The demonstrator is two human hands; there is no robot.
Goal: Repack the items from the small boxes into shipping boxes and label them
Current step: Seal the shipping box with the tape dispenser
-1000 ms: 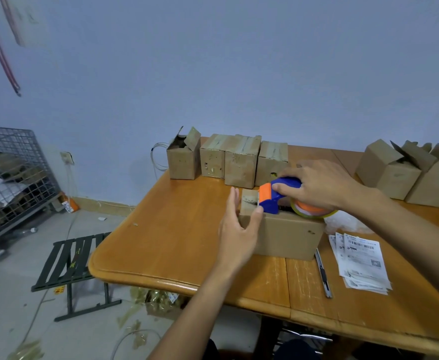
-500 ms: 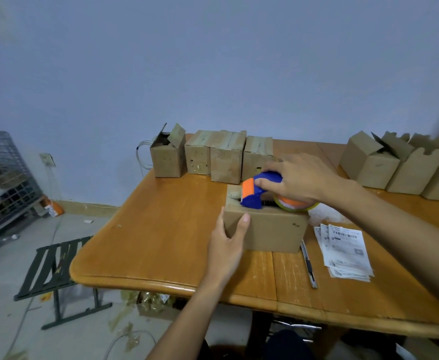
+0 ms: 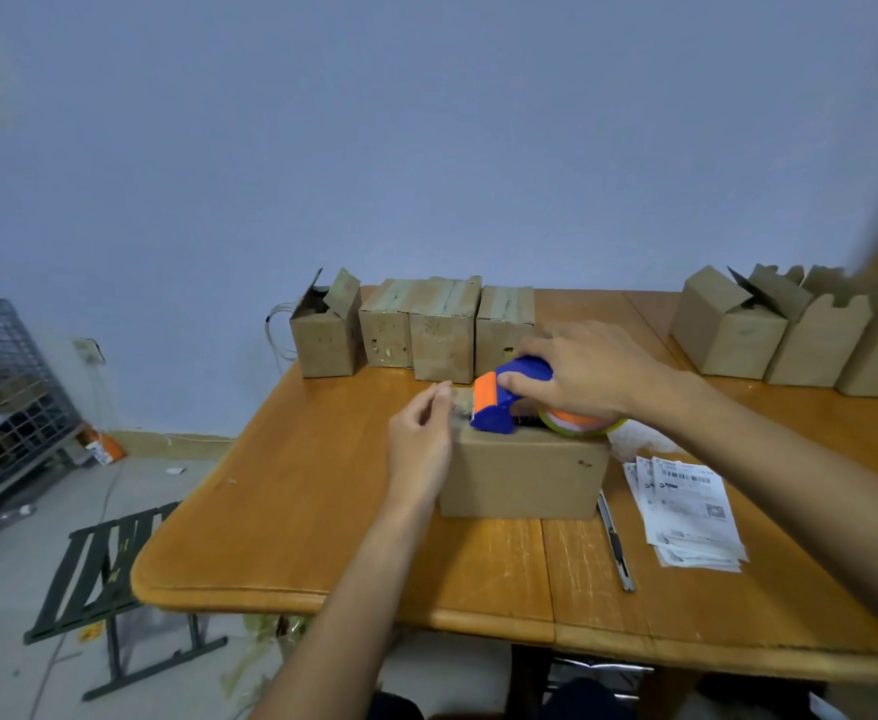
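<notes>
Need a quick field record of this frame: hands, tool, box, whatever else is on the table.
right hand: grips tape dispenser on top of centre box
left hand: at the box's left end, fingertips at its top edge; grip unclear
labels: paper stack on table, right of box
knife: lies between box and labels
small boxes: row of four at back, leftmost open
open boxes: far right, flaps up

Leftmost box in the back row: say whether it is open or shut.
Open. The leftmost box has its top flaps standing up, unlike its taped neighbours.
</notes>
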